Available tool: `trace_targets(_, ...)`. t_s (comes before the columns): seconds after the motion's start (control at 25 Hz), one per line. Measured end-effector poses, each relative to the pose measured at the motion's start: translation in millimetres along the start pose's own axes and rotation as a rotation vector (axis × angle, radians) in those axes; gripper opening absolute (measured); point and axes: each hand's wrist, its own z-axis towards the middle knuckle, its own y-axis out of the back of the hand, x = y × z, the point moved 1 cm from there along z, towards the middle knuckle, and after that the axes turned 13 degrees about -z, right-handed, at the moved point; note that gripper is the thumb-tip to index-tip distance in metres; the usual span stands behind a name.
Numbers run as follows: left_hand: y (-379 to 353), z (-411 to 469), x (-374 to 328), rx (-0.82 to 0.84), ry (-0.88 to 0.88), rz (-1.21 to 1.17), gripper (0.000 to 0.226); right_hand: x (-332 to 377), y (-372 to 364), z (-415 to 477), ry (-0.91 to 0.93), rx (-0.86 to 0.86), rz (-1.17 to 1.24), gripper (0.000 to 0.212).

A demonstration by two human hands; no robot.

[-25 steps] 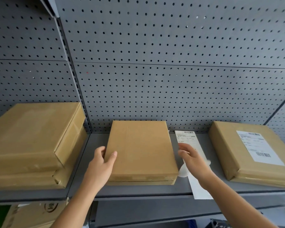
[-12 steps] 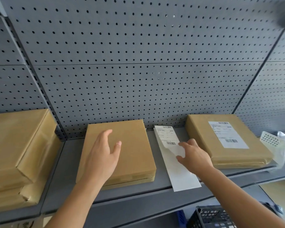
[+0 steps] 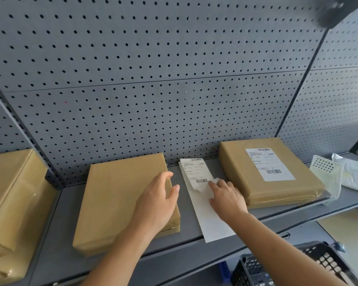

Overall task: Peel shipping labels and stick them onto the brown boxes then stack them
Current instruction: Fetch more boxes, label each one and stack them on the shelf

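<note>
The label strip points from the shelf's front edge backward (leaning left). Right hand pinches its curled label; left hand hovers loose-fingered over the brown box.

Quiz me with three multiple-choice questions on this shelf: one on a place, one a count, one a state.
1. Where does the label strip lie? A, on the shelf between the plain box and the labelled box; B, atop the plain box; C, atop the labelled box.
2. How many brown boxes are already labelled? A, none; B, one; C, three.
3. What is the right hand doing? A, lying flat on the plain box; B, holding scissors; C, pinching a shipping label's lifted corner.
Answers: A, the strip lies on bare shelf between them. B, only the right-hand box shows one. C, the corner curls up at its fingers.
</note>
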Motion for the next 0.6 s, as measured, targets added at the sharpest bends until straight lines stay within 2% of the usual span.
trace_targets(0.16,-23.5,4.5,-6.3,0.062,0.003,-0.027,0.035,-7.2,-5.3,3.7,-0.019,0.013,-0.009,0.026)
trace_targets(0.28,-38.0,8.1,-10.9,0.104,0.026,-0.09,0.029,-10.8,-7.9,2.3,-0.006,-0.012,0.027,0.021)
trace_targets(0.52,-55.6,18.9,-15.7,0.094,0.147,-0.195,0.026,-17.3,18.7,-9.9,-0.043,-0.23,0.197,0.023)
trace_targets(0.6,-60.0,23.9,-14.9,0.095,0.22,-0.315,0.032,-16.4,32.3,-17.9,-0.021,-0.323,0.204,0.02)
